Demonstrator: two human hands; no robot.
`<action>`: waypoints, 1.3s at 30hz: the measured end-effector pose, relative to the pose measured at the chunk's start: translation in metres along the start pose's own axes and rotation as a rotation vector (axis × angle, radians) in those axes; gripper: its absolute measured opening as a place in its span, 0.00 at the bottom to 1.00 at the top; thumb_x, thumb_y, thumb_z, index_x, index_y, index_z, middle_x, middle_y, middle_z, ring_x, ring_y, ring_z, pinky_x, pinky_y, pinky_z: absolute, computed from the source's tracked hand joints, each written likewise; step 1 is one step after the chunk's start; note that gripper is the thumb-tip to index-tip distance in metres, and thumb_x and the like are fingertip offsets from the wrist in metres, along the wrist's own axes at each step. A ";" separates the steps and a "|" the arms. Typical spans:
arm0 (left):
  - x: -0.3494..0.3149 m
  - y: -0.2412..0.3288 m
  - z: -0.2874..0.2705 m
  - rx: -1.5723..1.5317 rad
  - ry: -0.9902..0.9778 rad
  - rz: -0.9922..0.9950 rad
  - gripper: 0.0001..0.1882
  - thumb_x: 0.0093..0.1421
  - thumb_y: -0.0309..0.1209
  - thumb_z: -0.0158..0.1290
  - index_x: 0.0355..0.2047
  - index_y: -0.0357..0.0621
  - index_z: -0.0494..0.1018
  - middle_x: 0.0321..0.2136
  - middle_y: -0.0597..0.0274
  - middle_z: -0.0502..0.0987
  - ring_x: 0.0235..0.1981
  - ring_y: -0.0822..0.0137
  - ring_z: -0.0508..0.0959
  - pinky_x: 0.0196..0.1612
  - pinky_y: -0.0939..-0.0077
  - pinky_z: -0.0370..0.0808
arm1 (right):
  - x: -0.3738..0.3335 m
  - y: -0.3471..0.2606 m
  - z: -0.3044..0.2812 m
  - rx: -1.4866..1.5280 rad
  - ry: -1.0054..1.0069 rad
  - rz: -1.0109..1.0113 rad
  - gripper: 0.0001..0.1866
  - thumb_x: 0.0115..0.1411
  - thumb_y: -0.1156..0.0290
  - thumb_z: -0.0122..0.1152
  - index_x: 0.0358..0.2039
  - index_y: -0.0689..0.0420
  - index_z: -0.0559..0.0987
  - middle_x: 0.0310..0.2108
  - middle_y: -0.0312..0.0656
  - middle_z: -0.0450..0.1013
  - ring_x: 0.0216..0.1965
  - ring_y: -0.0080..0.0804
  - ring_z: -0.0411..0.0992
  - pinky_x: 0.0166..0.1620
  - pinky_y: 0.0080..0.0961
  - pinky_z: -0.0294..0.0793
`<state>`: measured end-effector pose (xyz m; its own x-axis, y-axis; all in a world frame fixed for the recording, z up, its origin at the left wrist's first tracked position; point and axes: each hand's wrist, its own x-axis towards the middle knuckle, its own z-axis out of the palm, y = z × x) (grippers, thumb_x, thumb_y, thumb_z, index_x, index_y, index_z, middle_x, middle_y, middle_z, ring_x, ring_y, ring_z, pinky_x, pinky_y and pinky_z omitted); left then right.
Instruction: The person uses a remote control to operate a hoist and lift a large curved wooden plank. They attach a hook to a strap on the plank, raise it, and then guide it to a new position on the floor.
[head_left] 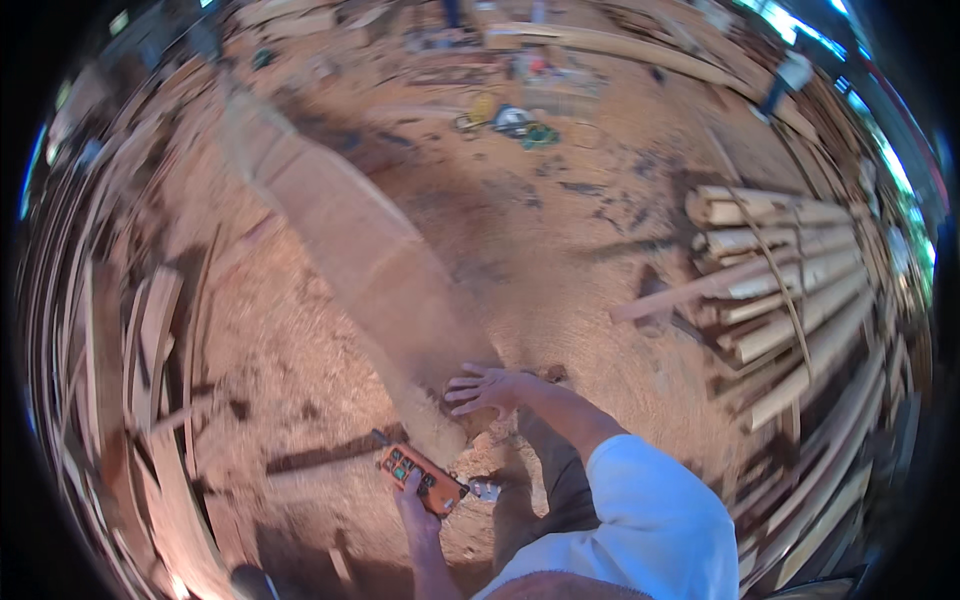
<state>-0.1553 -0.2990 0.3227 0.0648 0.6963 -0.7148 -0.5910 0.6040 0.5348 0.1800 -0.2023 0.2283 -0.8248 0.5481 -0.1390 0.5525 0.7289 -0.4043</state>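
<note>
My left hand [417, 512] is closed around an orange handheld remote control [436, 484] with dark buttons and a stubby black end. A long, wide wooden slab [365, 255] stretches from the far left toward me. At its near end is my right hand [490, 390], fingers spread, nothing gripped. Whether the palm presses on the wood or hovers just over it, I cannot tell. Blur softens the slab's near end.
Stacked logs and beams [790, 270] fan out on the right. Boards [155, 340] line the left side. A dark strip [335, 452] lies on the sawdust-covered ground. Farther off are a green coil [540, 136] and a person [790, 80] at the upper right.
</note>
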 end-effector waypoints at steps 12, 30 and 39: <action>-0.020 0.004 0.035 0.015 0.011 0.056 0.18 0.63 0.21 0.59 0.53 0.41 0.72 0.41 0.60 0.82 0.38 0.66 0.84 0.43 0.67 0.85 | -0.005 0.008 -0.066 -0.114 -0.152 0.206 0.63 0.39 0.47 0.83 0.75 0.27 0.57 0.79 0.30 0.45 0.79 0.42 0.40 0.76 0.65 0.35; 0.055 0.018 0.141 0.017 -0.005 0.200 0.18 0.62 0.22 0.58 0.52 0.43 0.72 0.41 0.60 0.82 0.39 0.65 0.84 0.43 0.66 0.85 | -0.032 0.117 -0.098 -0.091 -0.006 0.118 0.62 0.37 0.47 0.82 0.74 0.28 0.60 0.78 0.32 0.48 0.79 0.44 0.42 0.74 0.70 0.35; 0.115 0.016 0.292 0.021 0.046 0.119 0.20 0.62 0.21 0.58 0.54 0.42 0.71 0.42 0.59 0.82 0.39 0.64 0.85 0.44 0.64 0.86 | -0.031 0.180 -0.123 0.061 0.075 0.060 0.53 0.43 0.49 0.79 0.71 0.35 0.66 0.76 0.33 0.53 0.78 0.43 0.45 0.74 0.71 0.36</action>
<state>0.0779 -0.0963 0.3811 -0.0423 0.7450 -0.6657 -0.5754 0.5265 0.6258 0.3195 -0.0376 0.2713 -0.7782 0.6204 -0.0975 0.5901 0.6692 -0.4516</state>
